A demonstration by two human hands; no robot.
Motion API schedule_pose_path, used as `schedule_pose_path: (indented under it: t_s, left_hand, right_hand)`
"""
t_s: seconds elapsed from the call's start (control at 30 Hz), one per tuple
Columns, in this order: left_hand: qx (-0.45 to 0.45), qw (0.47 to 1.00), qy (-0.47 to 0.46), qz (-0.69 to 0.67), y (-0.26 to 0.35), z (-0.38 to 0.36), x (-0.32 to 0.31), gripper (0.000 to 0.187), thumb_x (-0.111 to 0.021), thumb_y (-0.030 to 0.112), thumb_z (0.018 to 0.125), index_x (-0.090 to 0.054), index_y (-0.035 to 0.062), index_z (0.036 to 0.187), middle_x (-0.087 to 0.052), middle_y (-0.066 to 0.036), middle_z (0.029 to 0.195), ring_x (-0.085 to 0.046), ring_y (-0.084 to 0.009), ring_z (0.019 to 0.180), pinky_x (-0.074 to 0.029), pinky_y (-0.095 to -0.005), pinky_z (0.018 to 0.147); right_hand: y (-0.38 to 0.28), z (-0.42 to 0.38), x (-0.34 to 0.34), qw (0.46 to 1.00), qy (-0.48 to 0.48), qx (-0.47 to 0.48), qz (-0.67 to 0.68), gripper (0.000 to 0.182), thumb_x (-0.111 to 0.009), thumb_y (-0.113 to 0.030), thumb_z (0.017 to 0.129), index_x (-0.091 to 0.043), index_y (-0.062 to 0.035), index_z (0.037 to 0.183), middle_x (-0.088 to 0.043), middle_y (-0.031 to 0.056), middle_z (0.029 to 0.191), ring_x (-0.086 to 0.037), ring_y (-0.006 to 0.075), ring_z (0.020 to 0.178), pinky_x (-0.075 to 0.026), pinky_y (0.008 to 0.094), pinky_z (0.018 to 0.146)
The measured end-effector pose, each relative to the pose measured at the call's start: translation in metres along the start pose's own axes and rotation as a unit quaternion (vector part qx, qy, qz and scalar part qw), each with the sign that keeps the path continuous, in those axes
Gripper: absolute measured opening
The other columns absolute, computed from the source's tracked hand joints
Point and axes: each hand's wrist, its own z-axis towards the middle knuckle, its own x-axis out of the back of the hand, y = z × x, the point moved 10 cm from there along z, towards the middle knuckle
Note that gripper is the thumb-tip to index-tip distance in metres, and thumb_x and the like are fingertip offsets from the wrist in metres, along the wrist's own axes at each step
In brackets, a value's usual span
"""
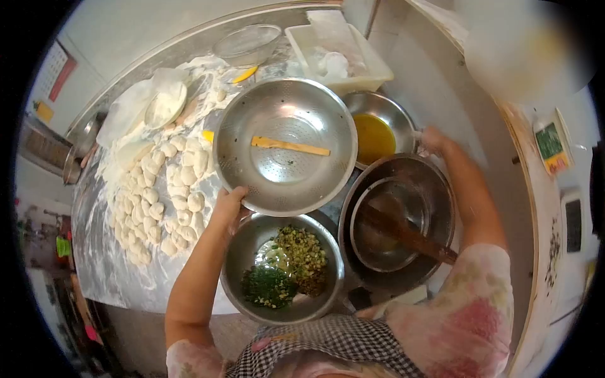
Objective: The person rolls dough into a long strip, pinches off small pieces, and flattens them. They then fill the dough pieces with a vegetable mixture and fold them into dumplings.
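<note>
My left hand [233, 205] is closed on the near left rim of a perforated steel colander [258, 170]. A flat wooden stick [291, 147] lies across the inside of the colander, with a few dark specks around it. My right hand [432, 140] is at the right edge of a steel bowl of yellow liquid [375, 140], its fingers closed at that edge. Just below the colander stands a steel mixing bowl [234, 286] with chopped greens [268, 286] and a chopped brownish-green filling [302, 252].
Many dough pieces [145, 214] lie on the floured steel table [94, 264] at left. A large dark pot [444, 208] with a wooden paddle [409, 233] stands at right. At the back are a white plastic tub [372, 69] and a clear bowl [247, 47].
</note>
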Motion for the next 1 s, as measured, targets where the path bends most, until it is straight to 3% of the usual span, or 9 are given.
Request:
schedule_pose_path:
  t_s: [0.13, 0.23, 0.47, 0.53, 0.63, 0.8, 0.9, 0.93, 1.0]
  left_hand:
    - [-0.007, 0.999, 0.048, -0.001, 0.003, -0.002, 0.004, 0.043, -0.047, 0.006, 0.082, -0.038, -0.0018, 0.123, -0.056, -0.017, 0.105, -0.065, -0.0269, 0.078, -0.057, -0.0365, 0.069]
    - [-0.020, 0.997, 0.073, 0.027, 0.013, -0.006, 0.008, 0.043, -0.047, 0.005, 0.081, -0.038, -0.0022, 0.123, -0.057, -0.018, 0.103, -0.064, -0.0278, 0.080, -0.057, -0.0376, 0.069]
    - [-0.023, 0.990, 0.141, 0.005, 0.048, -0.023, 0.029, 0.037, -0.048, 0.002, 0.080, -0.041, -0.0078, 0.115, -0.052, -0.021, 0.107, -0.059, -0.0287, 0.092, -0.055, -0.0404, 0.077]
    - [-0.039, 0.988, 0.116, -0.091, 0.057, -0.014, 0.049, 0.034, -0.048, 0.001, 0.080, -0.040, -0.0086, 0.113, -0.051, -0.020, 0.106, -0.059, -0.0282, 0.092, -0.056, -0.0411, 0.076]
    - [-0.091, 0.976, 0.089, -0.177, 0.106, -0.026, 0.061, 0.030, -0.046, 0.000, 0.081, -0.040, -0.0093, 0.109, -0.051, -0.019, 0.105, -0.058, -0.0278, 0.092, -0.057, -0.0398, 0.075]
    - [-0.170, 0.970, 0.059, -0.166, 0.188, -0.044, 0.080, 0.023, -0.043, 0.003, 0.084, -0.043, -0.0085, 0.105, -0.054, -0.017, 0.098, -0.061, -0.0264, 0.078, -0.060, -0.0352, 0.071]
    - [-0.187, 0.968, 0.099, -0.136, 0.188, -0.051, 0.078, 0.021, -0.043, 0.004, 0.085, -0.045, -0.0082, 0.102, -0.055, -0.016, 0.094, -0.062, -0.0258, 0.072, -0.060, -0.0323, 0.063]
    - [-0.162, 0.980, 0.040, -0.110, 0.182, -0.044, 0.070, 0.020, -0.043, 0.004, 0.085, -0.045, -0.0083, 0.101, -0.056, -0.017, 0.095, -0.063, -0.0258, 0.074, -0.061, -0.0304, 0.060]
    - [-0.151, 0.978, 0.068, -0.127, 0.161, -0.034, 0.069, 0.021, -0.045, 0.004, 0.084, -0.044, -0.0063, 0.102, -0.054, -0.017, 0.097, -0.062, -0.0253, 0.077, -0.061, -0.0320, 0.065]
  right_hand:
    - [0.019, 0.018, -0.011, 0.997, -0.061, 0.021, -0.040, 0.019, -0.054, -0.016, 0.084, -0.053, -0.0005, 0.095, -0.053, 0.0084, 0.068, -0.048, 0.0170, 0.047, -0.040, 0.0297, 0.038]
    - [0.009, 0.002, -0.002, 0.992, 0.015, 0.093, 0.086, 0.022, -0.058, -0.018, 0.081, -0.060, 0.0005, 0.091, -0.060, 0.0103, 0.076, -0.056, 0.0147, 0.063, -0.045, 0.0316, 0.050]
    - [0.044, 0.000, 0.002, 0.994, 0.016, 0.040, 0.100, 0.024, -0.055, -0.022, 0.085, -0.055, -0.0029, 0.100, -0.055, 0.0057, 0.076, -0.053, 0.0154, 0.064, -0.045, 0.0305, 0.057]
    - [0.059, 0.010, -0.001, 0.986, -0.009, 0.062, 0.154, 0.030, -0.055, -0.029, 0.087, -0.054, -0.0064, 0.107, -0.057, 0.0046, 0.082, -0.053, 0.0153, 0.062, -0.045, 0.0294, 0.054]
    - [0.066, -0.017, 0.016, 0.992, 0.026, -0.007, 0.122, 0.034, -0.053, -0.037, 0.089, -0.054, -0.0075, 0.106, -0.056, 0.0040, 0.083, -0.053, 0.0150, 0.062, -0.045, 0.0290, 0.053]
    - [0.078, -0.050, 0.039, 0.985, 0.010, -0.005, 0.171, 0.036, -0.051, -0.040, 0.090, -0.053, -0.0082, 0.107, -0.058, 0.0053, 0.085, -0.054, 0.0146, 0.063, -0.044, 0.0289, 0.052]
    - [0.069, -0.079, 0.051, 0.980, 0.024, 0.007, 0.195, 0.037, -0.051, -0.041, 0.091, -0.053, -0.0082, 0.108, -0.059, 0.0060, 0.088, -0.054, 0.0144, 0.065, -0.044, 0.0289, 0.053]
    - [0.061, -0.091, 0.054, 0.978, 0.033, 0.014, 0.206, 0.038, -0.050, -0.042, 0.091, -0.053, -0.0082, 0.109, -0.059, 0.0062, 0.089, -0.054, 0.0143, 0.066, -0.044, 0.0289, 0.053]
    - [0.047, -0.118, 0.059, 0.977, 0.072, 0.008, 0.200, 0.041, -0.050, -0.042, 0.091, -0.053, -0.0074, 0.114, -0.060, 0.0061, 0.092, -0.056, 0.0144, 0.069, -0.045, 0.0281, 0.056]
